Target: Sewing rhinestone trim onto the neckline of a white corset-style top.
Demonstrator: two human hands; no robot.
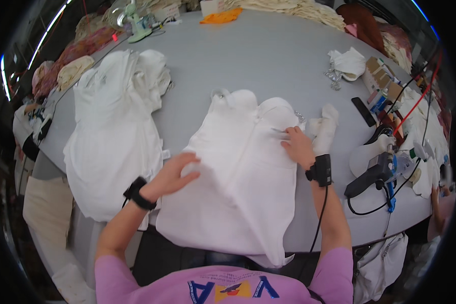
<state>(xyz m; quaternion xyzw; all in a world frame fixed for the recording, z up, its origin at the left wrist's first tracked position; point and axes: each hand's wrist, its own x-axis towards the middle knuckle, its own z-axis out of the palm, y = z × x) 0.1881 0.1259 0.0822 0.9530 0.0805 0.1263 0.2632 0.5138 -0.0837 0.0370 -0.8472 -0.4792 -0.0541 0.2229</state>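
A white strapless dress (238, 152) with moulded cups lies spread on the grey table in front of me, its lower part hanging toward my lap. Silver chain shows beside its right cup. My right hand (298, 147) is closed on a thin metallic tool (278, 133), which looks like small snips, over the bodice just below that cup; blur hides its exact kind. Over the dress's left side, my left hand (175, 175) is open, fingers apart, holding nothing. I cannot tell whether it touches the fabric.
A stack of white dresses (114, 137) lies to the left. Rightward are a rolled white cloth (325, 129), a phone (363, 111), a dark handheld device (372, 175) with a cord, and a white piece with chain (347, 63). An orange cloth (221, 16) lies at the far edge.
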